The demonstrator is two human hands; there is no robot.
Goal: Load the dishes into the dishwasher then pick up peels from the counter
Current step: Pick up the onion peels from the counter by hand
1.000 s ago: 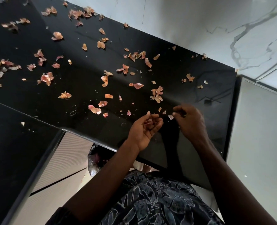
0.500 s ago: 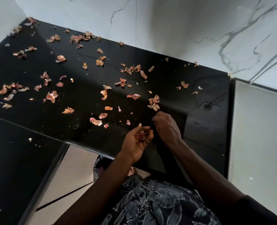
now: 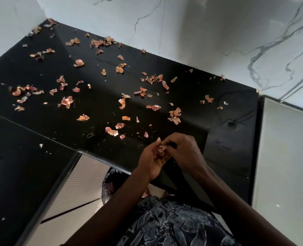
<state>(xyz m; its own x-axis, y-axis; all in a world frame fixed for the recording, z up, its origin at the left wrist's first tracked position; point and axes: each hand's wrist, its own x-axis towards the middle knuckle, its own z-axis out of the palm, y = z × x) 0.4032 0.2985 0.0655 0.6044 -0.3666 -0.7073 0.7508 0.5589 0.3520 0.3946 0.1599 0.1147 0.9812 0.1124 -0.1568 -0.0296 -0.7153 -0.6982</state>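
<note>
The left hand (image 3: 151, 158) lies cupped, palm up, at the near edge of the surface (image 3: 97, 110), cradling a small heap of peels (image 3: 159, 151). The right hand (image 3: 184, 151) meets it from 3 o'clock, fingertips pinched into that heap. More peels lie scattered across the surface from 9 to 1 o'clock.

peels (image 3: 159, 152) in left hand (image 3: 151, 163): mostly hidden by right hand (image 3: 184, 152) | bag (image 3: 110, 181) under counter (image 3: 227, 139): largely hidden
</note>
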